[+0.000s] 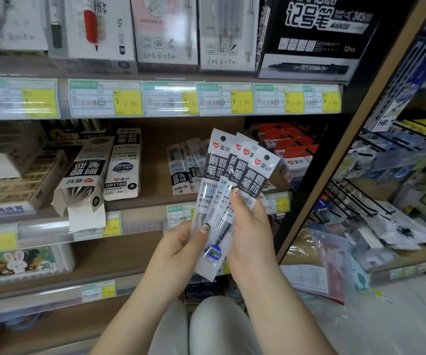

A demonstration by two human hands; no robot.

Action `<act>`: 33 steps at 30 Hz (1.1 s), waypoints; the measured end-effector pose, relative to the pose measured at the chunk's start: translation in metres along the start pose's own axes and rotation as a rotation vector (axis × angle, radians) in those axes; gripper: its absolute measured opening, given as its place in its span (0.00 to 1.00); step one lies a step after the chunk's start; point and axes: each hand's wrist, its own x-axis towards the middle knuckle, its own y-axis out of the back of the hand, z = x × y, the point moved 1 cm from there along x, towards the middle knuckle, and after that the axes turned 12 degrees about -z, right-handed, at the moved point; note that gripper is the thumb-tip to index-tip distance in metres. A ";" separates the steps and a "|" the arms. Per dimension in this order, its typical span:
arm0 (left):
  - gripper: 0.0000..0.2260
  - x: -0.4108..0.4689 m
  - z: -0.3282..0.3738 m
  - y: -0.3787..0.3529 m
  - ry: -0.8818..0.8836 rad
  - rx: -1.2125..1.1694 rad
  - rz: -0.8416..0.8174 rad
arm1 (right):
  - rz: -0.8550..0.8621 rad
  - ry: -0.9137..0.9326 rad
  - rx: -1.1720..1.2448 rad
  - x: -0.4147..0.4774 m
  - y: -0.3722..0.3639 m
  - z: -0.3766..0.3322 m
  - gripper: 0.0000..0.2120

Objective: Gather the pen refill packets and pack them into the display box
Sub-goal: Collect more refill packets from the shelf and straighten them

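Left hand (181, 248) and right hand (251, 226) hold refill packets (232, 175) upright, holes up.

Four pen refill packets (235, 172) fanned between two hands: left hand (181, 248), right hand (254, 226). Two display boxes far left: one open box (85, 170), one upright box (125, 162). Loose packets (185, 170) behind, overlapping, uncountable.

A stationery shop: price-tagged shelves (160, 98) of boxed pens (316, 34).
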 end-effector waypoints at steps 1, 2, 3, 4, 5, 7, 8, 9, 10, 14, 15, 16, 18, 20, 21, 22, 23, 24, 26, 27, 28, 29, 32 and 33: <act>0.12 0.001 -0.001 -0.001 0.012 -0.026 0.006 | -0.005 -0.005 0.000 -0.001 0.000 0.000 0.07; 0.14 0.001 0.000 -0.002 0.033 -0.057 0.009 | -0.009 -0.007 -0.004 -0.001 0.000 0.000 0.07; 0.16 0.002 0.000 -0.003 0.058 -0.087 0.017 | -0.012 -0.003 -0.008 -0.001 0.000 0.000 0.07; 0.17 0.002 0.001 -0.004 0.081 -0.113 0.037 | -0.014 0.004 -0.013 -0.001 0.000 0.001 0.07; 0.18 0.003 0.001 -0.004 0.092 -0.129 0.062 | -0.013 0.013 -0.021 -0.001 -0.001 0.001 0.07; 0.16 0.005 0.000 -0.006 0.083 -0.160 0.084 | -0.008 0.037 -0.034 0.000 -0.001 0.002 0.07; 0.15 0.006 0.001 -0.006 0.073 -0.167 0.100 | -0.008 0.051 -0.034 0.001 -0.001 0.003 0.08; 0.17 0.006 0.001 -0.007 0.073 -0.172 0.134 | -0.011 0.061 -0.035 0.001 -0.001 0.003 0.08; 0.18 0.007 0.001 -0.007 0.081 -0.184 0.177 | -0.013 0.069 -0.040 0.002 0.000 0.004 0.08; 0.17 0.010 -0.001 -0.010 0.114 -0.212 0.250 | -0.020 0.102 -0.050 0.003 0.003 0.006 0.08; 0.17 0.010 -0.001 -0.010 0.128 -0.221 0.260 | -0.024 0.109 -0.048 0.003 0.004 0.005 0.09; 0.19 0.010 0.002 -0.011 0.138 -0.224 0.266 | -0.028 0.111 -0.052 0.004 0.005 0.005 0.10; 0.26 0.009 0.009 -0.015 0.168 -0.210 0.247 | -0.026 0.112 -0.063 0.005 0.007 0.006 0.13; 0.32 0.007 0.020 -0.020 0.188 -0.183 0.231 | -0.013 0.117 -0.101 0.006 0.009 0.007 0.13; 0.33 0.006 0.023 -0.021 0.201 -0.176 0.229 | -0.010 0.117 -0.126 0.007 0.010 0.008 0.12; 0.33 0.006 0.024 -0.022 0.209 -0.176 0.220 | -0.005 0.113 -0.143 0.007 0.012 0.010 0.09; 0.32 0.005 0.022 -0.023 0.217 -0.177 0.203 | -0.001 0.108 -0.147 0.007 0.013 0.010 0.07; 0.30 0.005 0.023 -0.024 0.216 -0.170 0.193 | -0.003 0.103 -0.148 0.007 0.014 0.011 0.07; 0.24 0.007 0.022 -0.024 0.168 -0.127 0.210 | -0.007 0.094 -0.174 0.008 0.017 0.013 0.07; 0.20 0.008 0.020 -0.024 0.124 -0.099 0.217 | -0.007 0.083 -0.190 0.009 0.017 0.014 0.06; 0.17 0.010 0.019 -0.023 0.086 -0.065 0.205 | -0.009 0.068 -0.194 0.010 0.018 0.015 0.06; 0.17 0.012 0.017 -0.022 0.056 -0.021 0.176 | -0.014 0.052 -0.177 0.012 0.019 0.016 0.07; 0.21 0.019 0.009 -0.011 -0.005 0.171 0.092 | -0.022 0.029 -0.104 0.019 0.019 0.009 0.09; 0.21 0.024 0.007 -0.005 -0.042 0.300 0.107 | -0.011 0.035 -0.122 0.021 0.020 0.006 0.08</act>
